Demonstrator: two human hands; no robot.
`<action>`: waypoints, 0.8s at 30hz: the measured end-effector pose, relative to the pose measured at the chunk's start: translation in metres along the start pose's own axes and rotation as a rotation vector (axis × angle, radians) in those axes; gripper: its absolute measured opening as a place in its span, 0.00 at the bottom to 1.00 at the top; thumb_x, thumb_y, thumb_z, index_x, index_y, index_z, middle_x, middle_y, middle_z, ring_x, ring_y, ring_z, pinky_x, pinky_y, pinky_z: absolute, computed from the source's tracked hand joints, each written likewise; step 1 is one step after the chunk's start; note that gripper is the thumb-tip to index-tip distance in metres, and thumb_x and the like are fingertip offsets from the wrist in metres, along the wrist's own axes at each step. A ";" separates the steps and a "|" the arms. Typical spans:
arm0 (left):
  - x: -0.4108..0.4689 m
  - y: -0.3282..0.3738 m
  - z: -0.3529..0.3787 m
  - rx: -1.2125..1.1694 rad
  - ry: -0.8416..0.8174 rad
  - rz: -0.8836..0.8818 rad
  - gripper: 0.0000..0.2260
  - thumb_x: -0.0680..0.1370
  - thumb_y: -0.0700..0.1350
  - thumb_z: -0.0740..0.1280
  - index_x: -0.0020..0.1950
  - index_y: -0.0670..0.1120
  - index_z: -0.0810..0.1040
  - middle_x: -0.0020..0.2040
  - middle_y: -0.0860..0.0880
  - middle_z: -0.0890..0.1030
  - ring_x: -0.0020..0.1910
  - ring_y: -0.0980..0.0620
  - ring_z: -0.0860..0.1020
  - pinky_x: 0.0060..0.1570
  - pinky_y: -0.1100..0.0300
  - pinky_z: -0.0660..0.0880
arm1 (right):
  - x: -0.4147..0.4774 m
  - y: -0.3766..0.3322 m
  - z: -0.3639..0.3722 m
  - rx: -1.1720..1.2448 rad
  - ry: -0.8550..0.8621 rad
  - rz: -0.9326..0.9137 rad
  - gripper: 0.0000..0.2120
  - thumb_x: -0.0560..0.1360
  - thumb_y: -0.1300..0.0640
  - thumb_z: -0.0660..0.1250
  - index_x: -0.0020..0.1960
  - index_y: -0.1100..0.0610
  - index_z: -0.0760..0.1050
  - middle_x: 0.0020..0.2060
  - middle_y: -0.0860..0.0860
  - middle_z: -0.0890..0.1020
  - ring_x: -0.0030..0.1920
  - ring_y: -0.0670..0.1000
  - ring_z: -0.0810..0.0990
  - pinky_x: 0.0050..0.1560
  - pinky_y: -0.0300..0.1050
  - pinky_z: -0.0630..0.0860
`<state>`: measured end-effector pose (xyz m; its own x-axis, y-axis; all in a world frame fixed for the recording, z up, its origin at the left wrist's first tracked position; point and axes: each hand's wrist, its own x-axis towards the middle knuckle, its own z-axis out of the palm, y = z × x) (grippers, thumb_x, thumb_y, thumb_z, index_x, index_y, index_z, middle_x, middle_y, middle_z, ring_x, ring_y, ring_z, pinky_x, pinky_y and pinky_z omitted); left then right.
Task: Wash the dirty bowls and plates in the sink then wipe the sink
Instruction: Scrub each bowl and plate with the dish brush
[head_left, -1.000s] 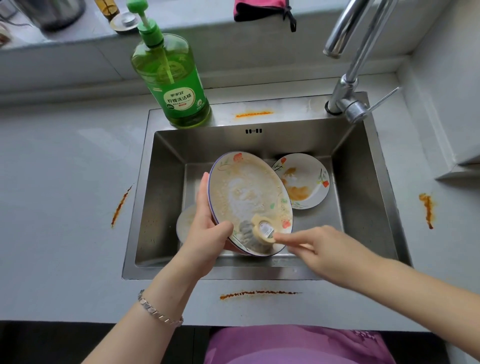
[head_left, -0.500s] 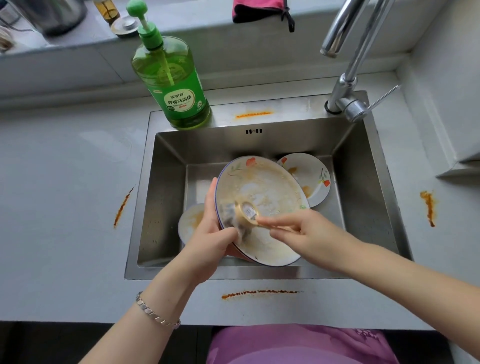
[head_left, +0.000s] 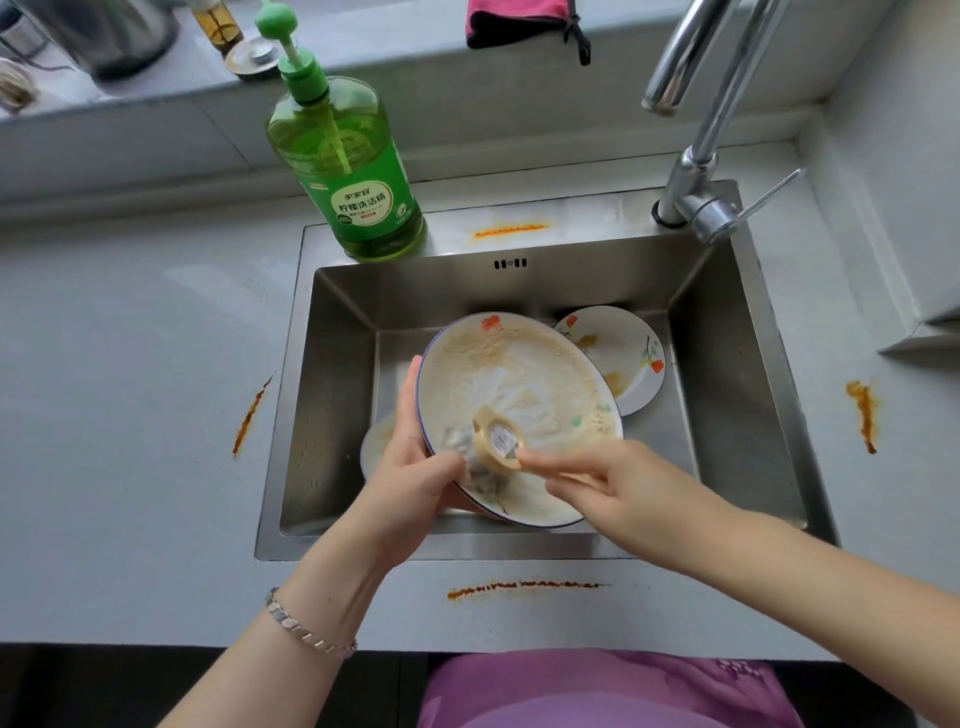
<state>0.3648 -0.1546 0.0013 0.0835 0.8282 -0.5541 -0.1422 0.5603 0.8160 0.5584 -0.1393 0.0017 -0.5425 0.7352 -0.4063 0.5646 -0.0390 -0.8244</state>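
Over the steel sink (head_left: 332, 395), my left hand (head_left: 415, 467) grips the left rim of a large soapy plate (head_left: 524, 384) and holds it tilted. My right hand (head_left: 618, 488) holds a scrub brush (head_left: 496, 441) by its wooden handle, with the steel-wool head pressed on the plate's lower left part. A smaller flowered plate (head_left: 623, 358) with orange stains lies behind it on the sink floor. Another dirty dish (head_left: 376, 441) shows partly under my left hand.
A green dish soap bottle (head_left: 345, 171) stands on the sink's back left ledge. The chrome faucet (head_left: 696, 171) rises at the back right. Orange sauce streaks mark the counter on the left (head_left: 252, 415), front (head_left: 524, 587), right (head_left: 865, 415) and back ledge (head_left: 511, 229).
The brush swept from the plate's lower middle to its left side and back down near the lower left. The plate tilted slightly in my left hand.
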 end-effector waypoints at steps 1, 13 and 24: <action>0.000 0.001 -0.002 0.009 0.020 0.009 0.44 0.65 0.33 0.61 0.72 0.66 0.52 0.63 0.53 0.71 0.56 0.46 0.77 0.35 0.52 0.80 | -0.008 0.004 -0.004 -0.025 -0.044 0.032 0.15 0.78 0.54 0.62 0.61 0.40 0.74 0.61 0.37 0.76 0.63 0.37 0.71 0.64 0.33 0.67; 0.000 -0.011 0.006 -0.077 0.095 -0.041 0.41 0.72 0.23 0.51 0.71 0.65 0.57 0.61 0.51 0.71 0.55 0.45 0.76 0.38 0.45 0.81 | 0.001 0.058 -0.033 0.532 0.458 0.330 0.23 0.75 0.58 0.67 0.63 0.39 0.64 0.37 0.54 0.81 0.23 0.41 0.70 0.21 0.29 0.65; 0.015 -0.019 0.012 -0.079 0.022 -0.151 0.38 0.70 0.25 0.58 0.71 0.59 0.60 0.62 0.45 0.71 0.57 0.41 0.76 0.38 0.50 0.81 | 0.009 0.071 -0.018 1.214 0.288 0.424 0.21 0.75 0.67 0.60 0.63 0.48 0.71 0.47 0.59 0.78 0.18 0.41 0.59 0.14 0.30 0.56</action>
<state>0.3811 -0.1522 -0.0206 0.0888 0.7335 -0.6738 -0.2066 0.6753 0.7080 0.6050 -0.1232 -0.0528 -0.2264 0.6270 -0.7454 -0.3390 -0.7681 -0.5432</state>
